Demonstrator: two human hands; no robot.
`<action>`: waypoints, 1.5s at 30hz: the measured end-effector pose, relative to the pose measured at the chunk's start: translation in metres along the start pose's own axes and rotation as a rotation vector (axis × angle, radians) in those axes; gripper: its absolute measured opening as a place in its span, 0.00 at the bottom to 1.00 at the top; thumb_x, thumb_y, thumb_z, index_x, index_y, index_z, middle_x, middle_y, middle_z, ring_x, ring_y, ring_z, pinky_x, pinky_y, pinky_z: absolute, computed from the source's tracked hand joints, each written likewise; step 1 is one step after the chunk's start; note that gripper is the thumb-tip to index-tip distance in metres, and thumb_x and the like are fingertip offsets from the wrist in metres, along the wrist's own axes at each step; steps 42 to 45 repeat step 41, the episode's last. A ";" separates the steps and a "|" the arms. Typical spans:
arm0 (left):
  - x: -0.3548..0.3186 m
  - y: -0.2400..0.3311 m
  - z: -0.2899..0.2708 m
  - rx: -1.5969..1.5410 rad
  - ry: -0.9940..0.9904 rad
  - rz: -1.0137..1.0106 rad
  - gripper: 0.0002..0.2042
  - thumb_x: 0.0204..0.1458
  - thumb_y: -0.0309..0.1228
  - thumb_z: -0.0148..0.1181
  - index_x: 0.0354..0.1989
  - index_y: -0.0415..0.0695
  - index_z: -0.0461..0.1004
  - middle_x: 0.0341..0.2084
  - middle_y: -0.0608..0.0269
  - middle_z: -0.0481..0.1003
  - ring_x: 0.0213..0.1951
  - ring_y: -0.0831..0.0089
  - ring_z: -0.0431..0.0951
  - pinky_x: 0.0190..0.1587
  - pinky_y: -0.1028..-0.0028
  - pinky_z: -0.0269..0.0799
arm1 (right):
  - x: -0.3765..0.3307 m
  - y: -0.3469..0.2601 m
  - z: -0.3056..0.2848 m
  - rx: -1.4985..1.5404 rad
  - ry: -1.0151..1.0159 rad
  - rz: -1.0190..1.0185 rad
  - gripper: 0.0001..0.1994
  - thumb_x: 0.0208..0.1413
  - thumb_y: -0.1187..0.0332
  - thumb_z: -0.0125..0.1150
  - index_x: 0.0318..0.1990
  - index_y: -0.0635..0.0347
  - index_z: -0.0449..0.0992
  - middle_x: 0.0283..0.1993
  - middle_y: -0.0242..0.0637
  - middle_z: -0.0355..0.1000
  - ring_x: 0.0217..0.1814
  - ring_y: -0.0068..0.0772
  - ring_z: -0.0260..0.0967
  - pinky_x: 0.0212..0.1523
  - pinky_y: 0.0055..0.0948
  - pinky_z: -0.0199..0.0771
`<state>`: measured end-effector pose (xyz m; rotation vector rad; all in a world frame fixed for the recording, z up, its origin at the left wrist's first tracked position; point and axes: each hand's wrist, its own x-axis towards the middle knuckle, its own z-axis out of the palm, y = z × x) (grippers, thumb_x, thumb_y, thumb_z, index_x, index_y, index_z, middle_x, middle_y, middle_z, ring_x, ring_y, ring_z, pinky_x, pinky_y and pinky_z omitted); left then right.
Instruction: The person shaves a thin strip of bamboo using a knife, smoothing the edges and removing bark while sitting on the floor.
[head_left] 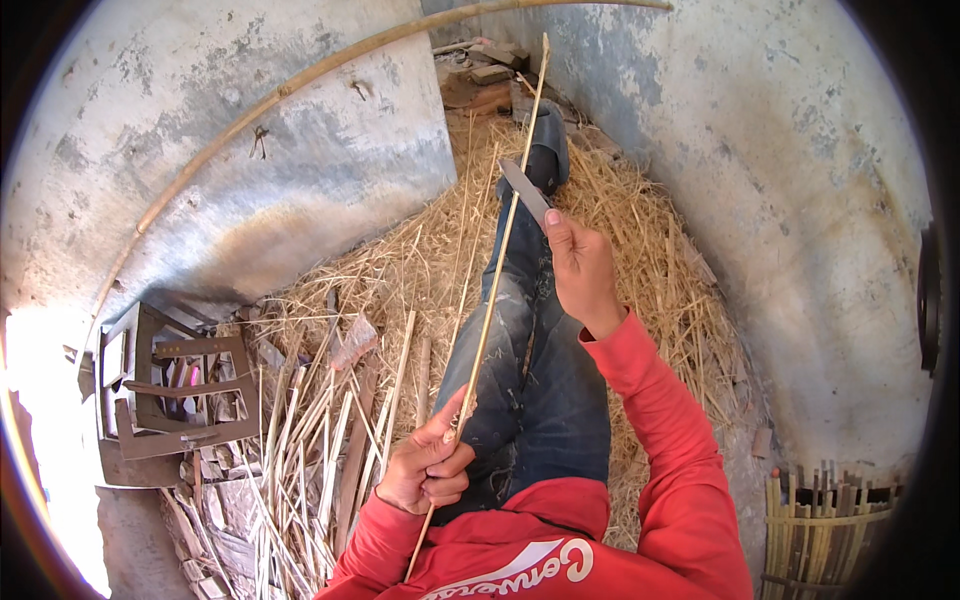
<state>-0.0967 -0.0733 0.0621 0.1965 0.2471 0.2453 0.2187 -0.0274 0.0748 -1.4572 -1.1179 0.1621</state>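
A long, thin bamboo strip [488, 315] runs lengthwise above my outstretched legs, from near my waist to past my shoe. My left hand [428, 470] is closed round its lower part, with the thumb laid along it. In my right hand [583, 270] a knife [525, 190] is gripped by the handle, which the fingers hide. The blade lies across the strip's upper part, apparently against it, pointing up and left. My legs in blue jeans [555, 415] are under the strip, with bits of shaving on them.
Pale shavings [640, 270] cover the floor around my legs. Loose split strips [325, 455] lie to my left, beside a broken wooden frame [185, 395]. A curved pole [215, 150] arches before the wall. A woven slatted basket [825, 540] stands lower right; rubble [490, 72] lies in the far corner.
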 end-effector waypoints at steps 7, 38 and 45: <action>0.001 0.017 -0.003 0.036 0.042 0.020 0.26 0.70 0.30 0.43 0.75 0.67 0.52 0.18 0.74 0.52 0.14 0.86 0.45 0.14 0.83 0.42 | -0.014 -0.015 0.004 -0.022 -0.199 -0.088 0.23 0.69 0.55 0.52 0.29 0.66 0.77 0.16 0.47 0.63 0.16 0.37 0.61 0.21 0.38 0.60; 0.005 0.018 -0.016 -0.182 -0.055 0.094 0.26 0.69 0.29 0.42 0.74 0.67 0.53 0.19 0.72 0.54 0.13 0.86 0.46 0.13 0.84 0.43 | -0.090 -0.062 0.019 0.025 -0.580 0.039 0.19 0.69 0.57 0.52 0.32 0.62 0.79 0.17 0.50 0.67 0.19 0.57 0.67 0.20 0.45 0.62; 0.006 0.018 -0.014 -0.205 -0.021 0.086 0.26 0.69 0.29 0.42 0.74 0.67 0.53 0.19 0.72 0.54 0.13 0.86 0.47 0.13 0.84 0.44 | -0.092 -0.064 0.017 0.146 -0.617 0.139 0.20 0.69 0.53 0.52 0.42 0.61 0.82 0.23 0.54 0.72 0.25 0.46 0.75 0.27 0.41 0.68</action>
